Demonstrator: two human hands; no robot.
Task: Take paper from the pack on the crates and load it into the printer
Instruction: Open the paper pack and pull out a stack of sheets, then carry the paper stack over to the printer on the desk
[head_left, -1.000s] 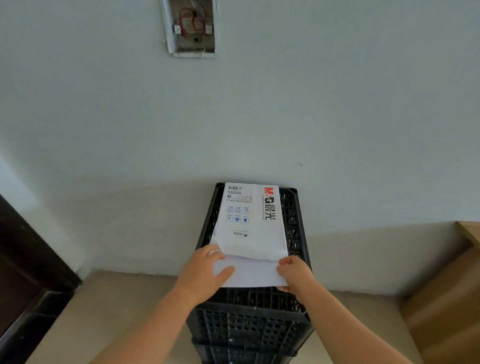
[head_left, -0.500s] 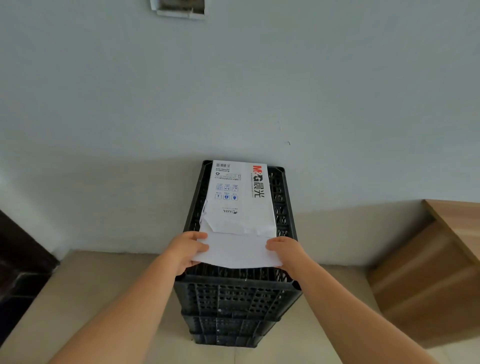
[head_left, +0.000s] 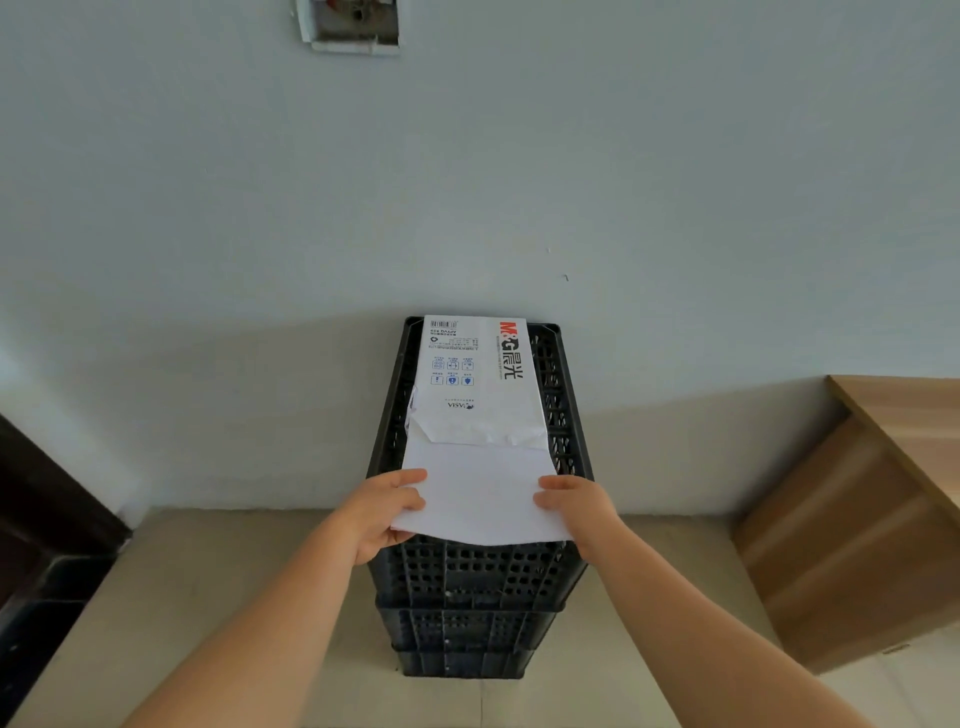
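Note:
A white paper pack (head_left: 475, 384) with red and black lettering lies lengthwise on top of a stack of black slatted crates (head_left: 467, 582) against the wall. Its near end is torn open. A thin sheaf of white paper (head_left: 480, 493) sticks out of that end towards me, its front edge sagging past the crate rim. My left hand (head_left: 387, 506) pinches the sheaf's left edge, thumb on top. My right hand (head_left: 574, 504) pinches its right edge the same way. No printer is in view.
A pale blue wall (head_left: 467, 182) rises right behind the crates, with an open electrical box (head_left: 353, 26) high up. A wooden cabinet (head_left: 857, 519) stands at the right. Dark furniture (head_left: 47, 545) fills the left edge. Beige floor (head_left: 208, 597) surrounds the crates.
The sheaf has slid further out of the pack towards me. My left hand moved from resting on top of the pack's mouth to gripping the paper's left edge.

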